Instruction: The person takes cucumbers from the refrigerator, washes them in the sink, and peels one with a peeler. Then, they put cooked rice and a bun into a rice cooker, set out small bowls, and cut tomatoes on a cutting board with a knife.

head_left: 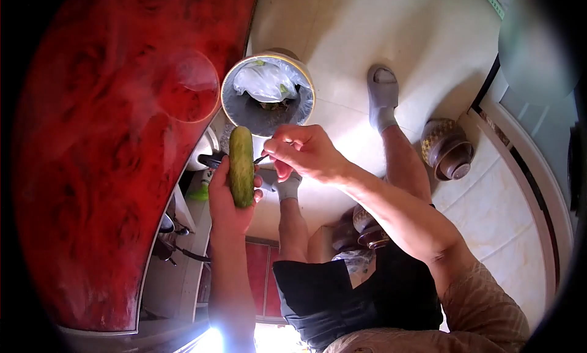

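A thick green cucumber (241,167) stands lengthwise in my left hand (229,197), whose fingers wrap round its lower part. To its right, my right hand (302,152) is closed in a pinch on a small, thin dark tool (261,159), whose far end reaches the cucumber's side. What kind of tool it is cannot be made out. Just beyond both hands is a round bin (268,59) with a gold-coloured rim, lined with a bag and holding white plastic and some green scraps.
A glossy red cabinet surface (122,139) fills the left side. Brown patterned pots (446,148) stand on the floor at the right, with more near my legs. My slippered feet (383,93) are on the pale tiles. An open drawer or shelf (183,255) with utensils is at lower left.
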Motion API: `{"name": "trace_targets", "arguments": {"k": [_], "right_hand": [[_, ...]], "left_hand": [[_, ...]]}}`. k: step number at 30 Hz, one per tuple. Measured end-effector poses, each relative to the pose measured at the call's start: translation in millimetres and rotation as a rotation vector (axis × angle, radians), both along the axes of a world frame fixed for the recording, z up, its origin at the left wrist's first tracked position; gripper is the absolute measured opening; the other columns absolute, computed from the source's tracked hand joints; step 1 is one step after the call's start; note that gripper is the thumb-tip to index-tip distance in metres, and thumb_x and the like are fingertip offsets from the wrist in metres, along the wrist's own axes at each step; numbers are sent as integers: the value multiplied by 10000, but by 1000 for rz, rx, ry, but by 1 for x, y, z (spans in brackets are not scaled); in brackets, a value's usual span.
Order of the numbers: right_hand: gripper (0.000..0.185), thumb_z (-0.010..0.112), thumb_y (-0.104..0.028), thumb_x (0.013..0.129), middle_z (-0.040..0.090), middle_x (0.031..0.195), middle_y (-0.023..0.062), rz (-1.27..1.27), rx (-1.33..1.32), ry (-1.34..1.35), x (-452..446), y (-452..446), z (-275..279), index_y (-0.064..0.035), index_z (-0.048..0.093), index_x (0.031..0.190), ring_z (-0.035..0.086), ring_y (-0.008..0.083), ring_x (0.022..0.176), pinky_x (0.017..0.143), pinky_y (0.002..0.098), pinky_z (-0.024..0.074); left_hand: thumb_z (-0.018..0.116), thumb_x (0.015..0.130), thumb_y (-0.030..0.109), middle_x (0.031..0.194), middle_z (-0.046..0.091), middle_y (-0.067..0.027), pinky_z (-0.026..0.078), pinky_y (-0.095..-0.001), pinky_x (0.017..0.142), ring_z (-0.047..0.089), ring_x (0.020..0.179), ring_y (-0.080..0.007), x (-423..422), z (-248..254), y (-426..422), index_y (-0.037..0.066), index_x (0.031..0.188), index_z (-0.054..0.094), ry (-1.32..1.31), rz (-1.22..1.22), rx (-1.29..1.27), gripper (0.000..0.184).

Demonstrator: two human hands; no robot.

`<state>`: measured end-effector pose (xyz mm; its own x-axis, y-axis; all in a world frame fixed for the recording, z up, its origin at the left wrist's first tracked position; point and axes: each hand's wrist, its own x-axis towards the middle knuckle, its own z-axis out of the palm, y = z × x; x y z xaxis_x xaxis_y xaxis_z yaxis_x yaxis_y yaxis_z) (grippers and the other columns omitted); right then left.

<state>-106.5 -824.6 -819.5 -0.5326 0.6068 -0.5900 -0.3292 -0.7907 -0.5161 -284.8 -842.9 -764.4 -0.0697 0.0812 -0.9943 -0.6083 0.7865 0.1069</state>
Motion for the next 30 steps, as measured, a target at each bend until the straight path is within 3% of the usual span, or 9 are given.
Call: {"name": "trace_targets", "arguments": {"k": [3, 6, 9, 13, 20, 23, 25, 26, 30], "right_hand": [[225, 567, -208, 934, 571, 772, 43, 17, -95, 73, -5, -1, 1, 14, 590, 910, 547, 84, 612, 512, 238, 483], [140, 521, -40, 908, 580, 854, 59, 76, -7, 78, -5, -2, 7, 17, 533, 1035, 560, 85, 658, 582, 229, 480], [133, 545, -14, 891, 592, 857, 69, -46, 162, 94, -16, -8, 1, 23, 533, 1018, 580, 96, 723, 638, 236, 487], [145, 642, -56, 872, 633, 832, 40, 106, 40, 69, -7, -8, -1, 19, 586, 982, 591, 86, 814, 711, 236, 485], [146, 675, -119, 860, 640, 808, 28, 123, -50, 113, -4, -5, 1, -3, 608, 920, 588, 76, 818, 718, 240, 484], [161, 683, -153, 853, 618, 994, 96, 185, 69, -5, -3, -6, 2, -15, 603, 874, 604, 124, 857, 767, 285, 498], [177, 681, -158, 849, 456, 1268, 162, 74, 688, -356, -11, -20, -10, -9, 586, 854, 614, 196, 909, 829, 346, 501], [183, 675, -146, 847, 222, 1436, 196, 186, 738, -350, -7, -19, -11, 2, 575, 887, 592, 280, 989, 894, 390, 485], [225, 686, -164, 836, 167, 1466, 252, 274, 603, -219, -11, -26, -12, 0, 573, 940, 561, 336, 1047, 895, 397, 486]], "left_hand": [[429, 945, 370, 845, 605, -50, 412, -267, 472, 559, 637, -170, 0, -1, 2, 97, 1021, 578, -35, 25, -9, 321], [432, 945, 365, 841, 613, -39, 419, -275, 483, 561, 633, -166, 2, -2, 2, 100, 1024, 580, -41, 53, -23, 314], [436, 946, 364, 839, 619, -29, 419, -282, 489, 558, 635, -163, 2, -3, -2, 107, 1033, 582, -35, 46, -26, 308], [447, 946, 388, 826, 616, -18, 415, -278, 493, 555, 658, -154, 4, -7, -8, 111, 1035, 582, -18, 61, -4, 321], [458, 941, 425, 839, 616, -8, 405, -253, 491, 555, 669, -135, 1, -8, -12, 120, 1063, 581, -55, -20, -9, 351], [458, 941, 433, 854, 619, -2, 393, -243, 481, 559, 664, -120, 5, -7, -9, 126, 1067, 578, 20, -92, -28, 353], [456, 943, 434, 856, 620, 1, 396, -243, 480, 563, 664, -115, -1, -12, -16, 128, 1059, 577, 21, -109, -6, 349], [453, 945, 434, 858, 622, 5, 398, -244, 478, 566, 663, -110, -1, -13, -15, 129, 1052, 576, 22, -127, 15, 346], [450, 948, 431, 854, 618, 12, 398, -239, 466, 568, 678, -96, 11, -11, -17, 133, 1040, 574, 124, -246, -17, 335]]}}
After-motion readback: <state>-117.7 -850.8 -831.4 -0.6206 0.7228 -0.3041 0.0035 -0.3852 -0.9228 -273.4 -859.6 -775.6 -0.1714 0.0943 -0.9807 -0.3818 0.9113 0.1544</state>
